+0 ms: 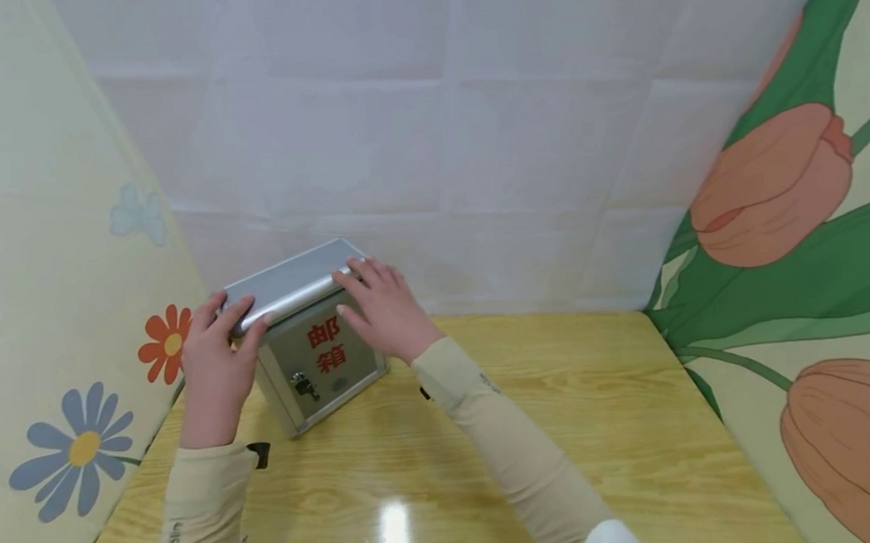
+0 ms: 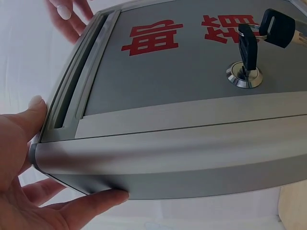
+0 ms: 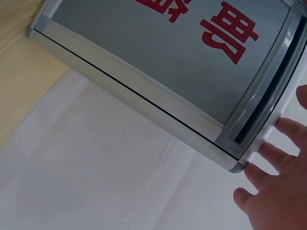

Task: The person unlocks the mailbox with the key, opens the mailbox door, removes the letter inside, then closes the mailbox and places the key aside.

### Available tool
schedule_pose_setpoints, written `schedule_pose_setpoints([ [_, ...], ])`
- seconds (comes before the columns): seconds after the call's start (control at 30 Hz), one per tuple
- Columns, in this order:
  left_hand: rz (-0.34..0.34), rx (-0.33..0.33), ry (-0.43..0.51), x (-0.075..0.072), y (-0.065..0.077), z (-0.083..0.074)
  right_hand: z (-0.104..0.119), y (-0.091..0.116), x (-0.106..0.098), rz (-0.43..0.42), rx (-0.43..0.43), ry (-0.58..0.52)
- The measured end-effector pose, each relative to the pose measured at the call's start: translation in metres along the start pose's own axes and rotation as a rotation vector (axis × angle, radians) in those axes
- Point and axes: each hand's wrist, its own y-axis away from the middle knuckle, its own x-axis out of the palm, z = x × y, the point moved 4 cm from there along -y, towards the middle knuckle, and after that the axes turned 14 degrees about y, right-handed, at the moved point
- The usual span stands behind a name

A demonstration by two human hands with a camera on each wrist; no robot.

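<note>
Holding a silver box (image 1: 358, 361) by its top, two hands are at work over a wooden table (image 1: 563, 413). The left hand (image 1: 216, 360) has its fingers and thumb bent round the top left corner. The right hand (image 1: 391, 311) is spread, with its fingers touching the front top edge near the other corner. The hands are well apart, with part of the box top (image 1: 289, 274) between them.

The box is on the left part of the table, near the white sheet (image 1: 474, 169) at the back, and its front is turned a bit. Red letters (image 2: 154, 40) are on its door (image 2: 158, 88). A dark slot (image 2: 80, 72) runs above the door. A key (image 2: 248, 48) sits in the lock (image 2: 252, 80), with another key (image 2: 279, 28) on the same ring.

So far, it seems, both hands are in place on the box. Letting go is not yet done. The door is closed, and the key is not yet out. The bottom is hard to see, so I can't tell if it all sits flat.
</note>
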Motion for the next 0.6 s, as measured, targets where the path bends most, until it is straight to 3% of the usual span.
schedule_pose_setpoints([
  [0.33, 0.036, 0.057, 0.002, 0.007, 0.001, -0.008, -0.012, 0.006, -0.004, -0.007, 0.039, 0.035],
  [0.6, 0.043, 0.157, 0.013, 0.016, 0.0, -0.012, -0.025, 0.011, -0.004, -0.035, 0.057, -0.008],
])
